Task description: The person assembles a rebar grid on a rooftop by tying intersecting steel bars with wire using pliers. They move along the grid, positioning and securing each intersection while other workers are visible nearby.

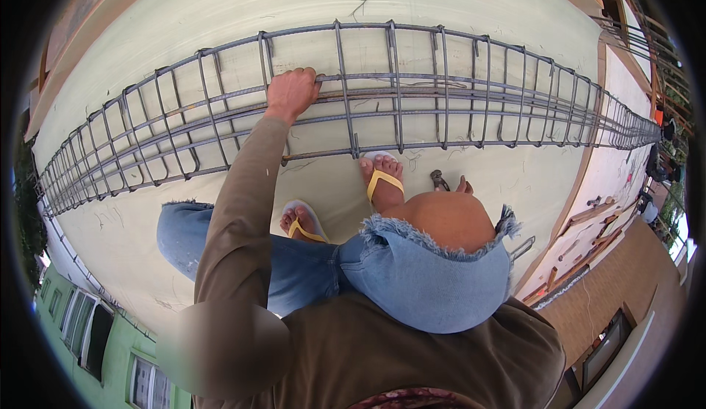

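Observation:
My left hand (293, 94) is closed round a bar of a long rebar cage (393, 78), which lies across in front of me with stirrups along its length. My right hand (465, 185) is mostly hidden behind my raised bare knee; only fingertips show. Beside those fingertips, the dark head of a pair of pincers (439, 180) sticks out, its handles running behind the knee toward that hand. The grip itself is hidden, but the hand appears closed on the pincers.
I squat on pale sheeting (309, 177), with my sandalled feet (386, 181) close to the cage's near side. Bits of wire (359, 8) are scattered about. Wood pieces (588, 214) lie on a lower surface at right. A green building (88, 328) stands at lower left.

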`<state>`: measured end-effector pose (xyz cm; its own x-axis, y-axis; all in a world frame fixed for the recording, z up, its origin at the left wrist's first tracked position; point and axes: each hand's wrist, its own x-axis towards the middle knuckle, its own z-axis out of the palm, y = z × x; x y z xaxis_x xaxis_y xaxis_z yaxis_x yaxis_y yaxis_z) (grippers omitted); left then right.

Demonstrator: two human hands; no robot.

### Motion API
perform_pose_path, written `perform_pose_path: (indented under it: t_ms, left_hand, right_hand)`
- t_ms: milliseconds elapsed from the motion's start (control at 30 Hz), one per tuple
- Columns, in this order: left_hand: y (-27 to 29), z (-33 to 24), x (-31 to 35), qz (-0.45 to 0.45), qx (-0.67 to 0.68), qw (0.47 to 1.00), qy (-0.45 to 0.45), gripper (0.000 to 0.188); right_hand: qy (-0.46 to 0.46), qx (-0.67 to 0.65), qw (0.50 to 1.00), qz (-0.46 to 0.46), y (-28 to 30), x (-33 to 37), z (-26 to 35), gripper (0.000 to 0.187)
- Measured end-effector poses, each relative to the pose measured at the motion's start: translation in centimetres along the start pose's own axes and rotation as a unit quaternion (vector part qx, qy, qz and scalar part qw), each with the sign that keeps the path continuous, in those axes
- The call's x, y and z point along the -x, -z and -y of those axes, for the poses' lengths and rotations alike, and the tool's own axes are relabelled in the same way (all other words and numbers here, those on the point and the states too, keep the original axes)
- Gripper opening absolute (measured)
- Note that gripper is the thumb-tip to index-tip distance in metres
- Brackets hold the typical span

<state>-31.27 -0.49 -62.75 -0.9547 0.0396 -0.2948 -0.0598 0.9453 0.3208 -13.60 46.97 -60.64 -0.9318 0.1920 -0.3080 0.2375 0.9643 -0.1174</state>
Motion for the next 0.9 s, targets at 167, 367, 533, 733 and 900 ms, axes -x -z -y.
perform_pose_path:
  t_ms: [167,367,533,733,900]
  left_hand:
    - [0.7,0.1,0.1,0.038,-0.005,0.999,0.020,0.034]
    - [1.2,-0.1,-0.7,0.086,-0.010,0.996,0.014,0.034]
    - [2.1,-0.3,-0.6,0.096,-0.005,0.995,0.037,0.032]
    - [1.0,0.0,-2.1,0.085,0.010,0.996,-0.005,0.022]
    - [2.1,0.6,0.5,0.100,-0.005,0.995,0.021,0.020]
  right_hand:
    - [-0.074,0.000,0.996,0.052,-4.3,4.4,-5.1,0.056]
    - [-0.059,-0.067,0.996,-0.025,-2.7,2.9,-4.0,0.052]
    - [0.233,-0.220,0.943,-0.086,3.9,-6.7,9.6,0.045]
    - [0.445,0.016,0.890,-0.094,3.4,-18.8,20.7,0.049]
    - [0.438,0.040,0.897,-0.038,-0.9,-19.8,21.2,0.049]
